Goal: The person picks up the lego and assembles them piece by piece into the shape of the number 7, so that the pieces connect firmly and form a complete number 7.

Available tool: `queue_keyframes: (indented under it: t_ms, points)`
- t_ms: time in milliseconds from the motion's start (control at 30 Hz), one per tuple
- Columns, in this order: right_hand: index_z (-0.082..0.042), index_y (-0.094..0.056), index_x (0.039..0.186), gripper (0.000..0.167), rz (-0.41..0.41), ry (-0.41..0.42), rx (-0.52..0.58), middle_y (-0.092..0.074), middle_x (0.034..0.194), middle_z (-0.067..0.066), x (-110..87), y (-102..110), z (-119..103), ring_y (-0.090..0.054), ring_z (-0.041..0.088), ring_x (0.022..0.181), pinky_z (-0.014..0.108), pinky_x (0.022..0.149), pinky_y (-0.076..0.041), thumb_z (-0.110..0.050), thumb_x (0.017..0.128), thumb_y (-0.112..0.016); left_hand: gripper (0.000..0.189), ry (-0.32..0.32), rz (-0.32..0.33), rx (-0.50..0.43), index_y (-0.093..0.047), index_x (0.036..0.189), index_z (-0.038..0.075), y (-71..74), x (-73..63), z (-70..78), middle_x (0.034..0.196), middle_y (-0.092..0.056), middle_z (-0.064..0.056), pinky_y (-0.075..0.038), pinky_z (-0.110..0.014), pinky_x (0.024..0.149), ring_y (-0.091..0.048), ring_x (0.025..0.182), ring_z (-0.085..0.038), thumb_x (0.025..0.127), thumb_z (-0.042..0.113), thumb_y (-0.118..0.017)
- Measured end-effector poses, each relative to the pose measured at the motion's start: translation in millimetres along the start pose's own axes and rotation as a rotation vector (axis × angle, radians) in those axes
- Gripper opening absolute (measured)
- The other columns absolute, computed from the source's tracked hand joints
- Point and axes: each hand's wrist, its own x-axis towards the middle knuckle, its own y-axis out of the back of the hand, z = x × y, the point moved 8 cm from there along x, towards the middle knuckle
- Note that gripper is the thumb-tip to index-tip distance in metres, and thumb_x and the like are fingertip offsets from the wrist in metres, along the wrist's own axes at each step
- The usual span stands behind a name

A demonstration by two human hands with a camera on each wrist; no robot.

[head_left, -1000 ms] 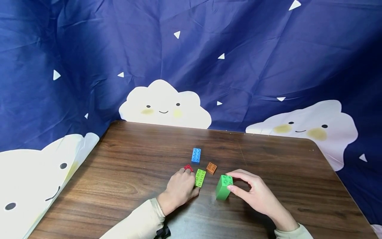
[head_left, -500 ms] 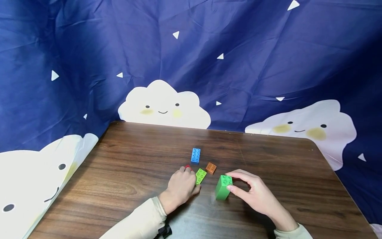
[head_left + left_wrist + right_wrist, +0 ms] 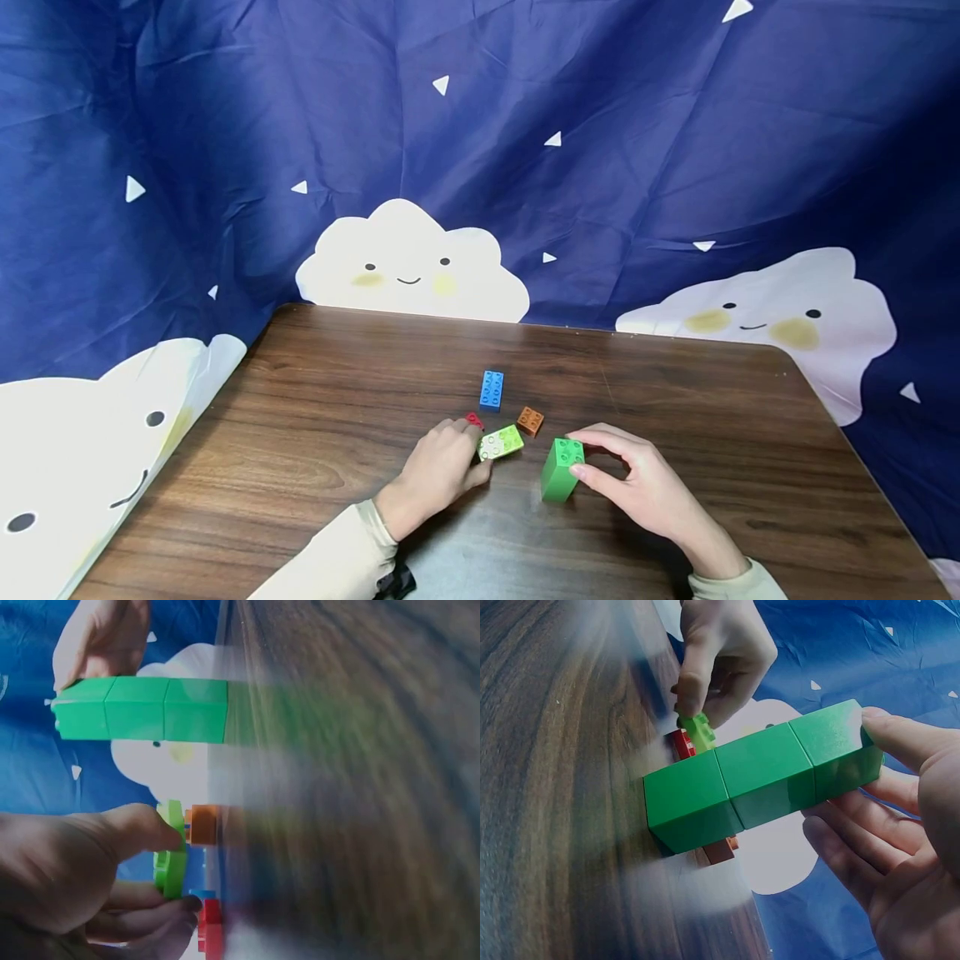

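Observation:
My left hand pinches a lime-green toy brick between thumb and fingers. In the left wrist view the lime brick is raised off the table. A red brick lies just beyond the left fingertips, partly hidden by them. My right hand holds the top of an upright green tower, thumb on one side and fingers on the other. The right wrist view shows the green tower as three stacked blocks, its base on the table.
A small orange-brown brick lies between the two hands, farther back. Behind the red brick is a blue brick. The brown wooden table ends at a dark blue cloth backdrop with printed clouds.
The lime brick has been taken up off the table and turned from lengthwise to nearly crosswise. My left hand has shifted slightly left. My right hand and the green tower have stayed still.

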Motion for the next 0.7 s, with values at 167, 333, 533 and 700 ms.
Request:
queue_keyframes:
  t_ms: [167,333,533,700]
  points:
    - [-0.021,-0.074,0.131,0.035,0.008,0.009,-0.009,-0.075,0.123,-0.005,0.4,0.6,-0.6,-0.071,0.005,0.106,0.026,0.091,-0.062,-0.009,0.098,-0.079,0.026,-0.045,0.044,-0.104,-0.075,0.1,0.005,9.0,-1.3,-2.8,0.087,-0.071,-0.004,-0.061,-0.037,0.067,-0.066,0.076,-0.021,0.088,0.026,-0.085]
    - [-0.02,-0.074,0.131,0.036,0.013,0.025,-0.005,-0.076,0.123,-0.004,0.8,0.5,-1.9,-0.071,0.006,0.106,0.024,0.091,-0.061,-0.007,0.098,-0.079,0.026,-0.057,0.075,-0.233,-0.078,0.105,0.005,16.2,0.0,-6.2,0.09,-0.074,-0.004,-0.058,-0.031,0.069,-0.064,0.079,-0.017,0.088,0.024,-0.083]
    - [-0.019,-0.074,0.132,0.038,0.017,0.041,0.006,-0.076,0.123,-0.003,0.8,0.6,-2.5,-0.071,0.006,0.107,0.024,0.092,-0.061,-0.005,0.097,-0.079,0.026,-0.021,0.08,-0.431,-0.078,0.11,0.007,24.8,2.5,-10.3,0.094,-0.074,-0.004,-0.054,-0.023,0.073,-0.063,0.084,-0.018,0.089,0.021,-0.081]
    - [-0.019,-0.074,0.132,0.039,0.023,0.04,-0.005,-0.076,0.123,-0.003,0.6,0.9,-1.9,-0.071,0.006,0.107,0.023,0.092,-0.06,-0.006,0.096,-0.08,0.022,-0.043,0.119,-0.526,-0.077,0.109,0.012,32.0,5.4,-8.2,0.095,-0.072,0.0,-0.057,-0.026,0.074,-0.065,0.087,-0.02,0.089,0.02,-0.082]
